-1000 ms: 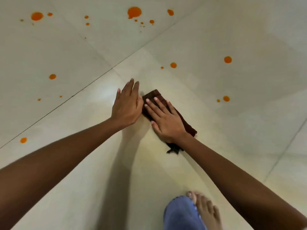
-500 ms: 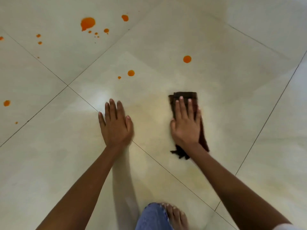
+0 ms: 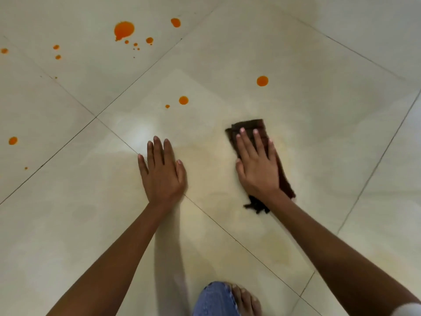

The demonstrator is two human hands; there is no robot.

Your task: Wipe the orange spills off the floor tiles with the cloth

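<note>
The right hand (image 3: pixel 257 165) presses flat, fingers spread, on the dark cloth (image 3: pixel 249 127); the left hand (image 3: pixel 163 171) braces open on the floor tiles (image 3: pixel 68 224). The nearest orange spill (image 3: pixel 262 80) lies ahead, along the cloth's long axis.

Non-task stuff: bare foot (image 3: pixel 247 301) at bottom edge, toes pointing up-frame, flat on the floor. Blue denim trouser leg (image 3: pixel 215 299) just left of it, touching, cut off by the frame. White fabric scrap (image 3: pixel 410 310) in bottom-right corner, too small to identify.
</note>
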